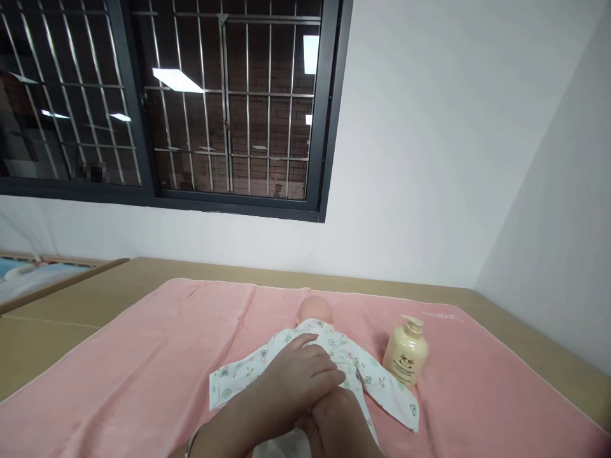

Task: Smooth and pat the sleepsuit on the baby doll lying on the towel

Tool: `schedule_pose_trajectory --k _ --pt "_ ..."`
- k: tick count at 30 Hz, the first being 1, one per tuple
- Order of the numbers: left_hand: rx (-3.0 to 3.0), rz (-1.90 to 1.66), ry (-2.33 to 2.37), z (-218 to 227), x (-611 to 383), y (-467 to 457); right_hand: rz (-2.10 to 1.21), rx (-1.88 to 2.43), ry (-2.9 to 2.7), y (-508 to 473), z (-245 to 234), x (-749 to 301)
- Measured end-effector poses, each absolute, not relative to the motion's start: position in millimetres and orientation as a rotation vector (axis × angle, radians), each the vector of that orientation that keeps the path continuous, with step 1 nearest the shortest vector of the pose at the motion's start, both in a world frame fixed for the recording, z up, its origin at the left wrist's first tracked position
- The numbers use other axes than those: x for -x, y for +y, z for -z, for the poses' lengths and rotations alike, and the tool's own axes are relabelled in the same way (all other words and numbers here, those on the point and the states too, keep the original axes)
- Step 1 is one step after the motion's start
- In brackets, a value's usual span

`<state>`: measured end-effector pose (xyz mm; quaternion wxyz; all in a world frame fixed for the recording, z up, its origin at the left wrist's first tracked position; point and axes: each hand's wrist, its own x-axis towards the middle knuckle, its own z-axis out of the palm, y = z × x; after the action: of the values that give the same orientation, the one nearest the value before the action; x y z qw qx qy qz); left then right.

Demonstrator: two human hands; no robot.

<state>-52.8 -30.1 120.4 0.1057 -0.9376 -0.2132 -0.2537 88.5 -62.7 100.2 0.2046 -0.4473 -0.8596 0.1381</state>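
On the pink mat (157,356) lies a baby doll (337,343), presumably light, best held around its torso; my left hand (303,375), fingers extended, overlaps my right hand (338,412), whose grip I cannot tell.

At lower centre, the left hand (303,375) overlapped the right hand (338,410), concealing most of the latter's fingers; their grip could not be determined. Both hands hid the middle of the printed garment (346,350), its lower end cut off by the bottom edge. The face of the doll (315,310) was not visible. A bracelet (193,442) at lower left showed only in part. Small print on the bottle (407,353), right of centre, was illegible, as was pale lettering near the upper right corner of the pink cloth (157,362). The window (191,121) was cropped above and at left; a pixelated patch (90,172) there obscured detail.
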Motion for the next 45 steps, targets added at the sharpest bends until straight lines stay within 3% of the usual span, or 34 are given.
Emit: schedule_pose_trajectory --k 11,16,21,24,29,35,41,45 --pt "2.770 0.861 -0.653 -114.6 52.5 -29.1 -0.205 1.096 -2.150 -57.8 -60.3 -86.2" --pt "2.798 0.936 -0.652 -113.2 56.5 -23.4 -0.344 0.989 -2.161 -57.1 -76.1 -91.9" --pt "2.497 1.428 -1.208 -80.3 49.3 2.4 -0.329 0.986 -2.069 -30.7 -100.3 -114.2" --pt "2.368 1.591 -1.633 -47.6 44.3 24.7 -0.263 1.239 -1.917 -6.8 -94.5 -126.5" --pt "2.344 1.326 -1.956 -11.1 40.8 42.1 -0.272 1.480 -2.203 20.0 -64.1 -133.2" --pt "2.253 0.991 -1.917 -13.0 26.3 20.2 -0.314 1.779 -2.150 31.3 -57.6 -137.2" --pt "2.382 0.923 -2.082 -24.0 29.6 32.2 -0.052 1.606 -2.338 -12.4 -57.6 -107.5" --pt "2.236 0.878 -2.100 -21.3 25.8 25.6 -0.135 1.628 -2.290 -6.5 -60.7 -108.7"
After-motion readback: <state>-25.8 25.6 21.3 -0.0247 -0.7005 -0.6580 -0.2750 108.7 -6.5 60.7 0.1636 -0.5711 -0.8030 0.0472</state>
